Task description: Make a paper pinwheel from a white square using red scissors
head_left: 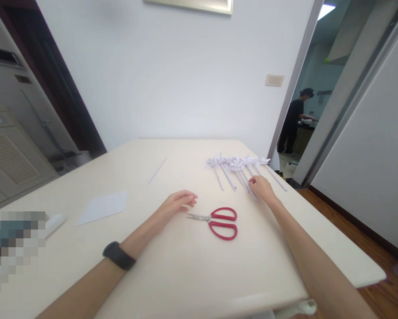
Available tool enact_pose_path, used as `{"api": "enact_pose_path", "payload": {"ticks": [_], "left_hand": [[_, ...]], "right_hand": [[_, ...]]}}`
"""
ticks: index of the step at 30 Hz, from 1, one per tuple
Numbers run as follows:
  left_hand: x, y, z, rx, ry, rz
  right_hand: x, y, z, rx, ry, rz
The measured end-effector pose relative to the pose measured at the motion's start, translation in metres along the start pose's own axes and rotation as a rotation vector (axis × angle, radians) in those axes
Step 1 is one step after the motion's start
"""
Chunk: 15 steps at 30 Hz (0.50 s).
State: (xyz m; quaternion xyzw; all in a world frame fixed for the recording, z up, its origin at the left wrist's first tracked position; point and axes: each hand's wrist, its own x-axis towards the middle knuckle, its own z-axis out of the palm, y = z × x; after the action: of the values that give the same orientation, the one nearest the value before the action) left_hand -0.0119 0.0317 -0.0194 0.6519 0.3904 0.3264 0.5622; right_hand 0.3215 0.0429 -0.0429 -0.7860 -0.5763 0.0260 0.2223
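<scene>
Several white paper pinwheels (236, 165) with rolled-paper sticks lie in a row at the back right of the table. My right hand (261, 188) is at the stick of one of them, fingers curled and closed around it; part of the grip is hidden. My left hand (177, 204) hovers or rests at the middle of the table, its fingers loosely stretched with nothing in them. Close by its fingertips lie scissors (215, 219) with red handles, blades pointing left.
A white paper sheet (104, 207) lies on the left of the table (185, 283). Farther back is a thin paper stick (157, 170). At the left edge sits a white roll (54, 225), beside a blurred patch. Another person (296, 117) stands beyond the doorway.
</scene>
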Motion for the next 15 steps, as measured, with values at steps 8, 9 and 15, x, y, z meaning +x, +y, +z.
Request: {"api": "enact_pose_path", "payload": {"ticks": [8, 9, 15], "left_hand": [[0.003, -0.007, -0.001, 0.053, 0.086, -0.050], [0.003, -0.007, -0.001, 0.063, 0.095, -0.049], [0.007, -0.010, 0.002, 0.130, 0.099, -0.021]], "right_hand": [[-0.018, -0.030, -0.014, 0.081, 0.117, -0.194], [-0.024, -0.039, -0.014, 0.095, 0.098, -0.244], [-0.065, -0.088, 0.001, 0.133, -0.107, -0.557]]}}
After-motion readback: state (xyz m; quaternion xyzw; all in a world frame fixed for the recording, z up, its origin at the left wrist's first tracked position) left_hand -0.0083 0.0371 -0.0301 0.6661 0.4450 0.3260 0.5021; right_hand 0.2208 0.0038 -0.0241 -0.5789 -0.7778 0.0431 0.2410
